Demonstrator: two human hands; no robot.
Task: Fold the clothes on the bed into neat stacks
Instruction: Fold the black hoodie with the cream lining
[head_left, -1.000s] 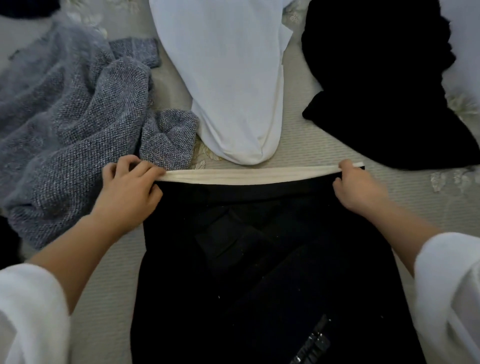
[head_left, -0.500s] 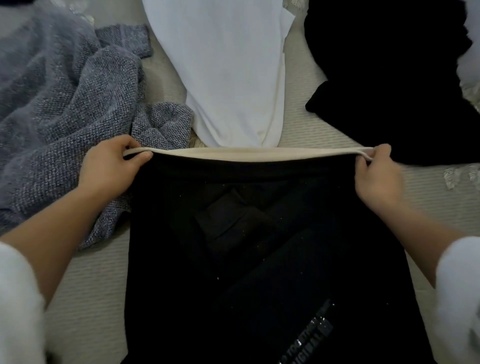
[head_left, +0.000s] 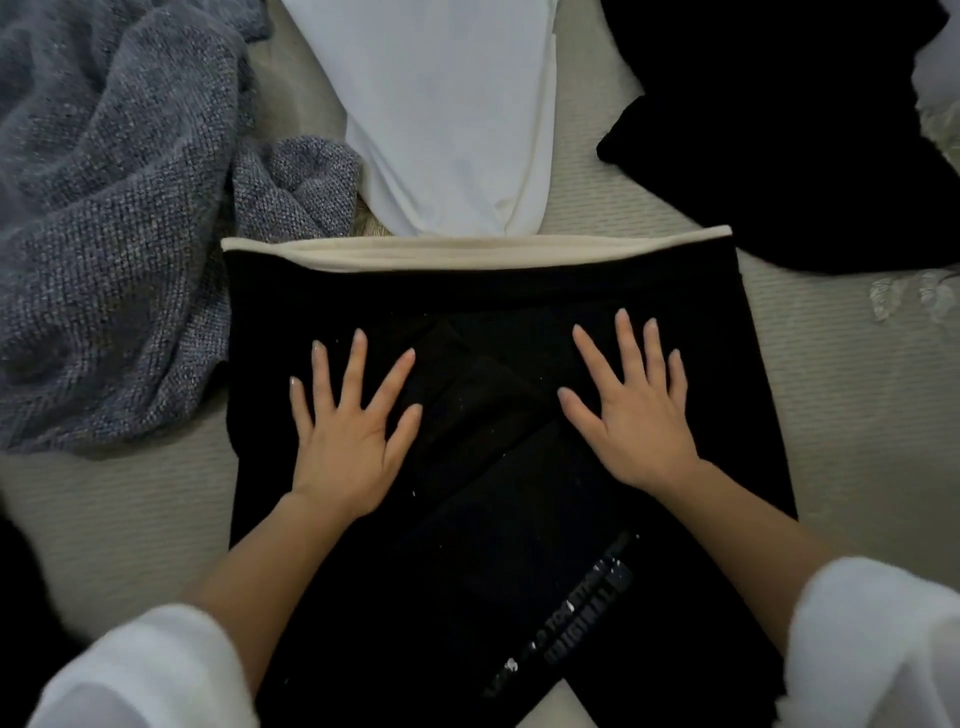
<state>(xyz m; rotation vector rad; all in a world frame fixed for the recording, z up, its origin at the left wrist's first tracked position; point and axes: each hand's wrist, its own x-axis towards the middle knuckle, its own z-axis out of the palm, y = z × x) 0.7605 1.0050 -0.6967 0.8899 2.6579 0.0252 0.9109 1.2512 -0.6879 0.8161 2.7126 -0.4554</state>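
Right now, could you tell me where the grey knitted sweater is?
In the head view, the grey knitted sweater lies crumpled at upper left, beside the white garment.

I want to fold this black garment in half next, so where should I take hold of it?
Pinch the two far corners of the black garment at its cream band, left hand and right hand coming in from the outer sides. That edge lies straight and exposed, so it should lift evenly toward you.

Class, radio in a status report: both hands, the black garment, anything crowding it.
Left hand, right hand open, flat on black garment. Cream band along far edge. Grey sweater touching its left side.
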